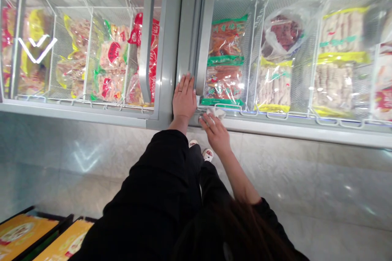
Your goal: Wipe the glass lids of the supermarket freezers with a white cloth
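My left hand [184, 97] lies flat on the grey frame [187, 28] between two chest freezers, its fingers stretched out and a ring on one of them. Just to its right, my right hand [217, 133] presses a crumpled white cloth [218, 112] against the freezer's front rim [260, 127]. Part of the cloth is hidden under the fingers; whether it is fabric or paper I cannot tell. Beyond the cloth, packs of reddish-brown food with green edges [225, 79] sit in a white wire basket [245, 110].
The left freezer holds several bagged frozen foods [113, 55] under a glass lid with a grey handle [147, 49]. In the right one are yellow-edged packs [274, 85] and a plastic bag of dark red food [284, 32]. Yellow boxes [27, 228] stand at lower left on the tiled floor [306, 179].
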### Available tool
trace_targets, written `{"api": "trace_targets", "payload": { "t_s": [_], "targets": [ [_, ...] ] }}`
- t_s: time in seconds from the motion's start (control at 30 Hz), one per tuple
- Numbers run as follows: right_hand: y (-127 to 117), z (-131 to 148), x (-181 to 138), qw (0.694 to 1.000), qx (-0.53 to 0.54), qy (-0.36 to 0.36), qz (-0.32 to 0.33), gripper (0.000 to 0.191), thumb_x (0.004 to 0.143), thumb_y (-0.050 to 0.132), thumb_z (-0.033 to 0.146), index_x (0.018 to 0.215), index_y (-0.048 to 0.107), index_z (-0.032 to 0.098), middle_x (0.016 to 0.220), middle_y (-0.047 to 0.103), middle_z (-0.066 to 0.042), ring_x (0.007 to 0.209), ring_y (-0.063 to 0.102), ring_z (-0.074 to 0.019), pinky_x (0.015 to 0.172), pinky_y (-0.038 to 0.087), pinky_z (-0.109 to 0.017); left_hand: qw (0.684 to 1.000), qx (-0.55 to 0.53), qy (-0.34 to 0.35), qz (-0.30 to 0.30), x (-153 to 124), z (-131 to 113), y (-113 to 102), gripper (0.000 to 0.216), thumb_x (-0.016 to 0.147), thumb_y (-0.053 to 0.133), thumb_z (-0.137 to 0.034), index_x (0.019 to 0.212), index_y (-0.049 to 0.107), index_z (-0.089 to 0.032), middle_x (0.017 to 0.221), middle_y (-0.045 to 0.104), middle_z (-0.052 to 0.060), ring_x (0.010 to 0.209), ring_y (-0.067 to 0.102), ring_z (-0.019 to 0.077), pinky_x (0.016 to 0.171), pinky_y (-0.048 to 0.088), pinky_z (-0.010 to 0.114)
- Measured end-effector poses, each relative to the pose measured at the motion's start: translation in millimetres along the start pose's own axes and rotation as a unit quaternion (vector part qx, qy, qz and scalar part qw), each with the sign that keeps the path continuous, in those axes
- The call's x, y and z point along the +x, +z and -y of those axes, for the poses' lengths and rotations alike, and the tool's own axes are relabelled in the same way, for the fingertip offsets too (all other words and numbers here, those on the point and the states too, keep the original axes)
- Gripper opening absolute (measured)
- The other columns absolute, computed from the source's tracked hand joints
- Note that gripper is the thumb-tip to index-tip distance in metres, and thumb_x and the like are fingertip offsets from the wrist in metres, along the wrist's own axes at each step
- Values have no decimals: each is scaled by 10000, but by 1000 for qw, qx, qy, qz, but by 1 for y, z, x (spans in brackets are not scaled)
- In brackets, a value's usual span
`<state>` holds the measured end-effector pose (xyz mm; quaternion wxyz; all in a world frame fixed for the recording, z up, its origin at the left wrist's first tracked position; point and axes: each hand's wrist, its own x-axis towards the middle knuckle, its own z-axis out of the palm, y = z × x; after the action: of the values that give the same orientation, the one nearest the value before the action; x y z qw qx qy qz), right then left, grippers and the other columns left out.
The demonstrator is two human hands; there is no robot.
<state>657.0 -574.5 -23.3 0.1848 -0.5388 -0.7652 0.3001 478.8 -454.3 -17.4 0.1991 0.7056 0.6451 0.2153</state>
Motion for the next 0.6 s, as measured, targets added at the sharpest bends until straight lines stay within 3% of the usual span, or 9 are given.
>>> {"api": "trace_targets", "payload": {
  "t_s": [0.13,0.2,0.33,0.47,0.6],
  "targets": [
    [-17,-19,13,974,-71,158,-145,599,972,346,153,1568,413,142,1617,400,-159,1523,322,-327,1217,322,-612,1000,19,0,8,0,-1,-1,504,1061,367,-190,1561,321,-151,1705,211,41,1584,107,198,1298,109,473],
    [-18,-13,32,961,-95,198,-167,640,952,363,139,1587,341,60,1642,324,-211,1548,242,-367,1204,304,-656,999,42,-3,14,0,-3,-3,507,1061,360,-193,1564,319,-145,1706,209,44,1587,103,193,1303,112,455],
    [-5,19,65,977,-123,145,-97,636,952,367,120,1580,331,22,1659,289,-204,1565,197,-340,1236,286,-605,993,111,-13,25,0,-9,-8,520,1051,331,-190,1569,326,-139,1700,229,52,1586,125,185,1299,163,415],
    [-2,28,51,991,-131,17,-18,578,1020,390,248,1579,370,103,1658,328,-115,1556,250,-280,1265,288,-509,993,117,-14,25,0,-12,-10,531,1038,330,-177,1567,339,-128,1696,240,56,1584,134,173,1299,169,399],
    [-20,0,31,987,-128,65,-64,559,1028,353,227,1581,378,147,1630,384,-118,1538,300,-286,1237,328,-552,995,92,-14,27,-1,-11,-10,537,1040,328,-180,1575,323,-135,1702,213,52,1588,113,174,1297,158,432]
  ]
}}
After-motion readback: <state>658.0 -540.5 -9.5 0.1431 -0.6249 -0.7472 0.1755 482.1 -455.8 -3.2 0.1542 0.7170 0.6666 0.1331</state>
